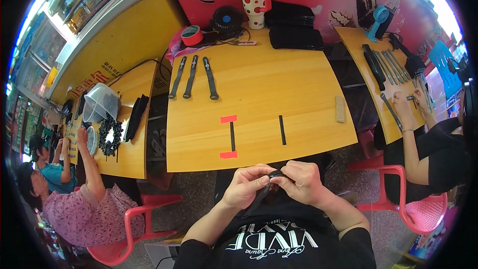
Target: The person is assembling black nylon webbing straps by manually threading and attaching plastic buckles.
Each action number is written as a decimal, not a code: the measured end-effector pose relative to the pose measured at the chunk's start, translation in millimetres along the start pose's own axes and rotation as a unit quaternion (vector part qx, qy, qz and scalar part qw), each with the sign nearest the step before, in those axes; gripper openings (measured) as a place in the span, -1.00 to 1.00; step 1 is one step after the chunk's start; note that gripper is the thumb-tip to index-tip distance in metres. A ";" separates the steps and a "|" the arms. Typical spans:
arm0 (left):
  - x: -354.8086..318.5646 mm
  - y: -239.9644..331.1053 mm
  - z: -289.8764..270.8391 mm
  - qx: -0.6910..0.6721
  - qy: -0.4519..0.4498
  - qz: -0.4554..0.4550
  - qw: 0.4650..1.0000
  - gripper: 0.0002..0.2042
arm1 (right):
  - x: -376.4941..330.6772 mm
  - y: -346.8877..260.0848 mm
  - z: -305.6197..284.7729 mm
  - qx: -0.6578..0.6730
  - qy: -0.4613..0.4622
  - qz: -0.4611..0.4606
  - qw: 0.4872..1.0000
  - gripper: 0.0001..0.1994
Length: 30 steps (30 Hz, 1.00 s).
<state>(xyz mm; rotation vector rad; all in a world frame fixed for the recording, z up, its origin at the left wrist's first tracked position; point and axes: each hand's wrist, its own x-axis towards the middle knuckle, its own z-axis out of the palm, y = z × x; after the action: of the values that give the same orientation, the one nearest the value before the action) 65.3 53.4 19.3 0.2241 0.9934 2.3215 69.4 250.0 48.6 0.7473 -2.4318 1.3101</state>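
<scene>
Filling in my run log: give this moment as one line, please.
left hand: pinching black strap | right hand: pinching same strap's upper end | place: below wooden table edge | three straps: flat on table

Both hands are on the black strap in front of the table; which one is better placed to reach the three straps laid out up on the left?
Left, probably. The left hand sits on the three straps' side; the right hand pinches the black strap too, but farther away.

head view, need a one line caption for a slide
Both hands, left hand and right hand, pinch a black strap at the near edge of a wooden table where three more straps lie.
</scene>
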 end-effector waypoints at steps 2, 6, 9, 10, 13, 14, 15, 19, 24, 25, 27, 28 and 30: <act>-0.9 3.3 1.6 0.013 -0.006 -0.003 1.000 -0.77 | 0.1 -1.4 0.7 -0.034 0.007 0.002 0.999 -0.72; -3.2 15.5 4.3 0.149 0.026 -0.011 0.988 -0.79 | 0.2 0.2 -5.4 -0.079 -0.014 -0.037 0.996 -0.69; -5.3 25.2 5.9 0.316 0.025 0.015 0.948 -0.79 | 2.7 -2.0 -12.9 -0.155 -0.086 -0.090 0.980 -0.72; -5.2 27.2 7.5 0.385 0.019 0.026 0.922 -0.77 | 3.2 -0.3 -13.8 -0.166 -0.097 -0.104 0.976 -0.74; -4.8 30.7 14.0 0.533 0.031 0.045 0.844 -0.73 | 2.2 4.9 -14.1 -0.192 -0.124 -0.126 0.965 -0.75; -4.8 28.3 15.3 0.533 0.031 0.045 0.844 -0.73 | 2.1 6.4 -13.4 -0.208 -0.139 -0.132 0.959 -0.75; -6.2 23.3 18.0 0.598 0.048 0.094 0.795 -0.72 | 0.8 6.6 -12.7 -0.207 -0.141 -0.131 0.959 -0.75; -7.8 18.5 15.0 0.613 0.078 0.124 0.777 -0.72 | -2.2 5.9 -7.8 -0.272 -0.144 -0.130 0.943 -0.76; -7.1 -2.0 -1.7 0.338 0.131 0.051 0.931 -0.76 | -4.1 2.6 5.2 -0.259 -0.059 -0.111 0.958 -0.77; -6.8 -6.0 -2.4 0.193 0.137 0.016 0.971 -0.78 | -6.3 2.0 8.0 -0.271 -0.044 -0.104 0.956 -0.77; -5.1 -9.1 0.0 0.092 0.145 -0.017 0.985 -0.78 | -7.2 1.7 11.8 -0.283 -0.029 -0.096 0.954 -0.78; -4.1 -9.7 1.6 -0.011 0.151 -0.051 0.987 -0.77 | -7.3 1.2 13.5 -0.297 -0.020 -0.109 0.948 -0.79; 1.1 -9.5 1.5 -0.013 0.130 -0.048 0.990 -0.76 | -6.7 0.1 15.0 -0.310 -0.012 -0.123 0.943 -0.79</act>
<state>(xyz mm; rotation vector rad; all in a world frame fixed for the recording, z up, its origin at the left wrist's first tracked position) 69.3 60.1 13.6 -0.1389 1.0733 2.3130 74.8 239.6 37.1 0.8384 -2.4509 0.3965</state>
